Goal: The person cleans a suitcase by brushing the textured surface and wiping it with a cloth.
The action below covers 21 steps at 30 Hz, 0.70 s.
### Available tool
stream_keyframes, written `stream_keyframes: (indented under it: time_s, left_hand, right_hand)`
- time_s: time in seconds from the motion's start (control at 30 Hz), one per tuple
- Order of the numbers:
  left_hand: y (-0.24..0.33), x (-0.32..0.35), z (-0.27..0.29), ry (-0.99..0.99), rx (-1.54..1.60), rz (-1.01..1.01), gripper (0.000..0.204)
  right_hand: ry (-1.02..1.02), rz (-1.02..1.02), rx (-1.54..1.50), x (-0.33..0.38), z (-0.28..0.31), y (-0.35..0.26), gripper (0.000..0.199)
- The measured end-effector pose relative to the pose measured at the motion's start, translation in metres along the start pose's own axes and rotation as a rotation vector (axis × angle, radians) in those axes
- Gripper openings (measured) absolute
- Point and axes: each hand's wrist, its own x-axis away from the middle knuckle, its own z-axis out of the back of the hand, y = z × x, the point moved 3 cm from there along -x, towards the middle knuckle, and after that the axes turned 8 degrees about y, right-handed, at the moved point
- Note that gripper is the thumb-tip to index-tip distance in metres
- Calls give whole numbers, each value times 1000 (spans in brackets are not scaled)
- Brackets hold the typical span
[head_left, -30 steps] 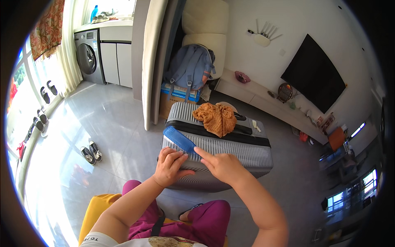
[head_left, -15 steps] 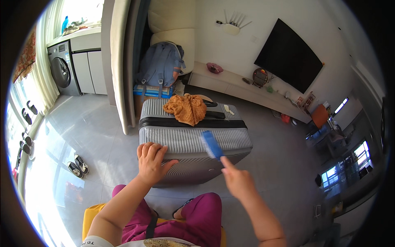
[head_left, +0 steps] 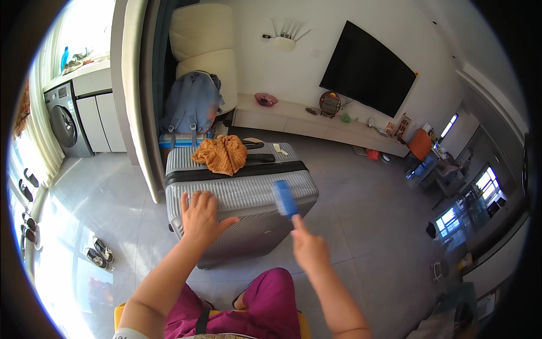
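A grey ribbed suitcase (head_left: 240, 189) stands in front of my knees, with a black band across its top face. My left hand (head_left: 200, 219) lies against its near left edge, fingers stretched and thumb apart. In my right hand (head_left: 310, 250) is the handle of a blue brush (head_left: 287, 200) with pale bristles, my index finger extended along it. The brush head is at the near right part of the suitcase top; whether the bristles touch cannot be made out. A crumpled orange-brown cloth (head_left: 221, 155) rests on the far left of the top, beside the black carry handle (head_left: 261, 158).
Behind the suitcase, a blue-grey backpack (head_left: 193, 100) leans by a cream cushioned panel. A low white cabinet (head_left: 316, 129) runs along the wall beneath a television (head_left: 370, 69). Black shoes (head_left: 100, 252) stand on the grey tiles at left. I sit on something yellow (head_left: 305, 326).
The whole scene has shifted left in the picture as the view turned. My right hand still holds the brush over the near right of the top; my left hand stays at the edge.
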Motion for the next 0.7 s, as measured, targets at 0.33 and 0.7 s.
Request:
stream_keyframes:
  time_s: [0.33, 0.7]
  left_hand:
    - [31, -16, -28, -276, -87, -68, 105]
    - [35, -13, -35, -229, -128, -52, 105]
  right_hand:
    - [42, -40, -48, 5, -4, 23, 44]
    - [196, -171, -250, 68, -72, -27, 53]
